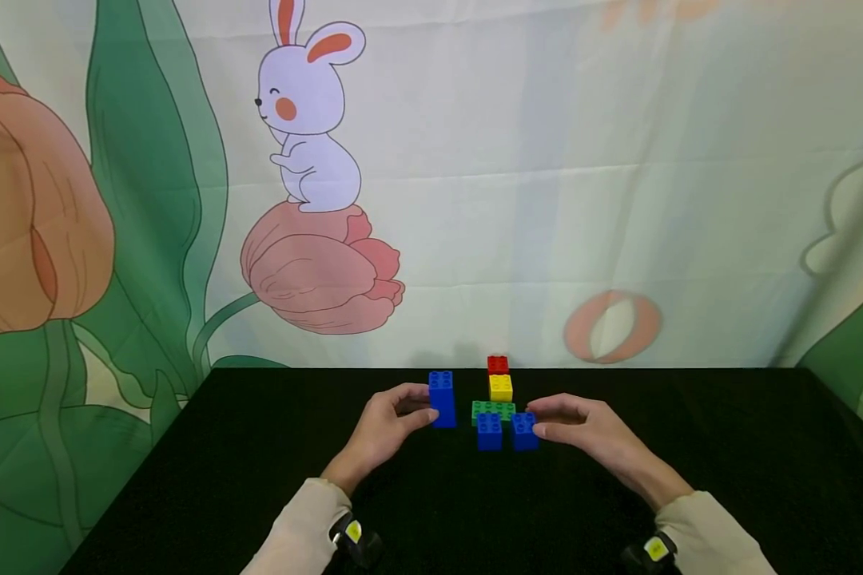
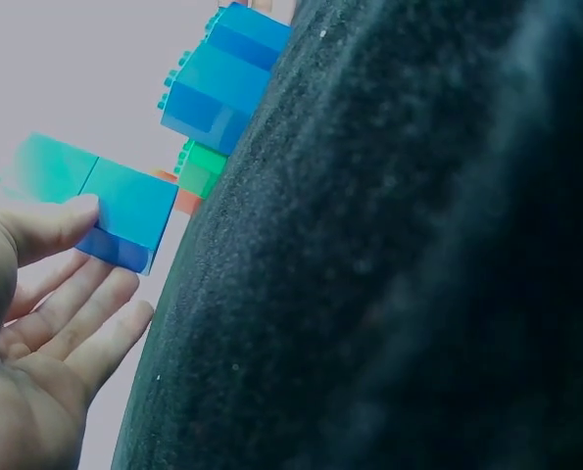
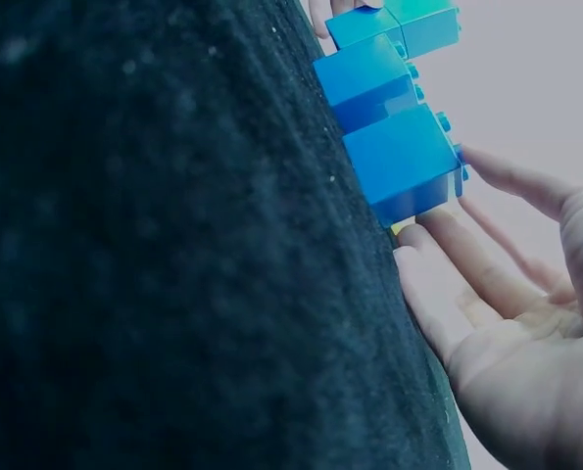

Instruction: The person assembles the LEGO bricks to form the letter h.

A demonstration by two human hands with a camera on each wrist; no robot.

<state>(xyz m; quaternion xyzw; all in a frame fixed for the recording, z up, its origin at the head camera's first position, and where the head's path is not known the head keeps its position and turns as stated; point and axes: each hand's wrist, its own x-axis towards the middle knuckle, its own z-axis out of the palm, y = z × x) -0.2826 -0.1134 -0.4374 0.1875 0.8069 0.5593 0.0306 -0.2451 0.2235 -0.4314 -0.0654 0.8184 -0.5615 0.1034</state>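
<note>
- Head view: left hand (image 1: 383, 422), fingers grasping blue stack (image 1: 443, 406) left of green brick (image 1: 494, 406).
- Right hand (image 1: 595, 425), fingers pinching blue brick (image 1: 524, 437) front-right of green brick.
- Orange O-shaped print (image 1: 578, 329): behind-right of green brick.

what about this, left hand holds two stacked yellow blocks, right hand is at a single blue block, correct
Not yellow: the head view shows the left hand holding two stacked blue blocks, the right hand at a single blue block.
</note>
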